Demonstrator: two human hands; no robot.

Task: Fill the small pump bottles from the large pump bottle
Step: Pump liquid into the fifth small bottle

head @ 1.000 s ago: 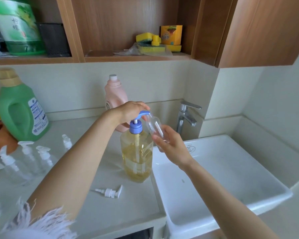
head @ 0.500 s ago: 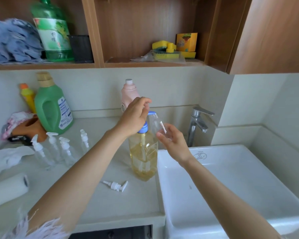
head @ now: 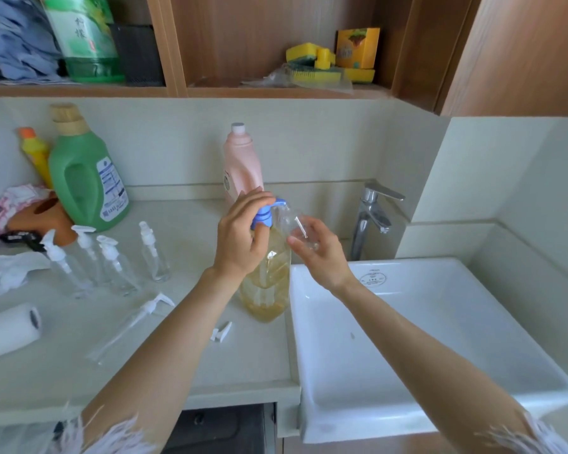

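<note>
Head view: I am filling 1 small bottle point(head: 297, 229), held tilted at the spout of the large pump bottle point(head: 269, 276), which stands on the desk point(head: 177, 355) beside the sink point(head: 407, 322). My left hand point(head: 243, 234) curls over the blue pump head point(head: 266, 214); my right hand point(head: 318, 253) grips the small bottle. Next I judge: press down, keeping the mouth under the spout. 4 capped small bottles point(head: 112, 260) wait at left.

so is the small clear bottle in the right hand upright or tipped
Tipped. The small clear bottle leans with its open mouth against the blue pump spout, held by the right hand.
</note>
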